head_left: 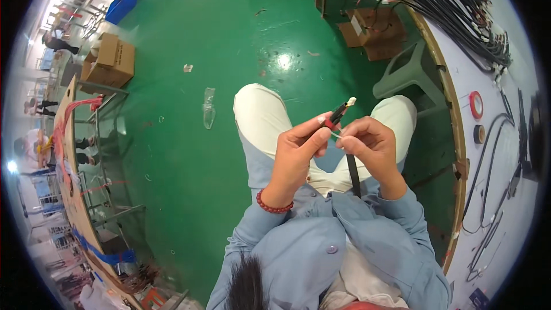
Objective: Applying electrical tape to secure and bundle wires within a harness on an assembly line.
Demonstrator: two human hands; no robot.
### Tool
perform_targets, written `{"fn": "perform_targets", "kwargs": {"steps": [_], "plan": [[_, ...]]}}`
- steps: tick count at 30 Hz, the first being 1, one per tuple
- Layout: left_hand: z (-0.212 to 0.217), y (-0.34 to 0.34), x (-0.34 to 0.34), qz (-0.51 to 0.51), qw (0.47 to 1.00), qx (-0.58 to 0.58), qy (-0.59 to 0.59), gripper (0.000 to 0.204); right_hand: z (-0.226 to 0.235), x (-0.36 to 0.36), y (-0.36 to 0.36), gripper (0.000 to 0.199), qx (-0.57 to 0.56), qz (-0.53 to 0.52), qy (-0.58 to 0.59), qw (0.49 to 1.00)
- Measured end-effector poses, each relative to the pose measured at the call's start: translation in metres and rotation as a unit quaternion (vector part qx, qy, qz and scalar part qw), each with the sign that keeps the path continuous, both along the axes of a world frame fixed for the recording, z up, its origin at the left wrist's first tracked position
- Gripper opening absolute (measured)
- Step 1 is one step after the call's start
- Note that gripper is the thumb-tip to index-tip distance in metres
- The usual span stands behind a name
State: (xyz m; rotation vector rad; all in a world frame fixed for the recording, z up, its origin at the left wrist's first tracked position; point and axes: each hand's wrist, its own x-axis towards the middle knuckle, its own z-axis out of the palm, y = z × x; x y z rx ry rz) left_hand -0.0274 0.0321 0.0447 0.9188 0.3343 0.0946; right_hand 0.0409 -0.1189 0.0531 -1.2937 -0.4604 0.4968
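1. Green floor (183, 34) is seen across the room, and a clear plastic piece (209, 112) is left lying on it, to the left of the knees.
2. On the left, a long desk (80, 155) is draped with red cables (69, 126); beyond its far end, a cardboard box (112, 60) and a blue bin (122, 4) can be made out.
3. On the right, a white desk (482, 80) is loaded at its far end with a bundle of black cables (453, 6). Nearer, a red tape roll (476, 92) and a dark tape roll (476, 134) are set down near its edge.
4. Just beside that desk, a pale plastic stool (410, 74) is placed, with an opened carton (379, 31) behind it.
5. Above the lap, between both hands, a black cable (337, 116) is held at a tilt, its white connector (351, 101) pointed up and away; a red band (328, 123) is wrapped around it.
6. By the left hand (301, 148), the cable is gripped near the red band, with fingers closed around it. A beaded bracelet (274, 204) is worn on that wrist.
7. By the right hand (373, 143), a thin pale strip (336, 135) is pinched between thumb and fingers, close to the left fingertips.
8. Below the hands, a black strap (352, 175) is seen hanging; whether it is joined to the cable cannot be told.
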Motion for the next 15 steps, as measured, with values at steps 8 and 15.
{"fn": "perform_targets", "kwargs": {"steps": [8,15], "plan": [[-0.003,-0.003,-0.002,0.007,0.999,0.039,0.002,0.031,-0.010,-0.008,0.006,0.006,-0.025,-0.046,-0.052,0.997],[-0.001,-0.002,0.000,0.015,0.998,0.051,0.018,0.029,-0.007,-0.011,0.010,0.004,-0.017,-0.079,0.022,0.996]]}}
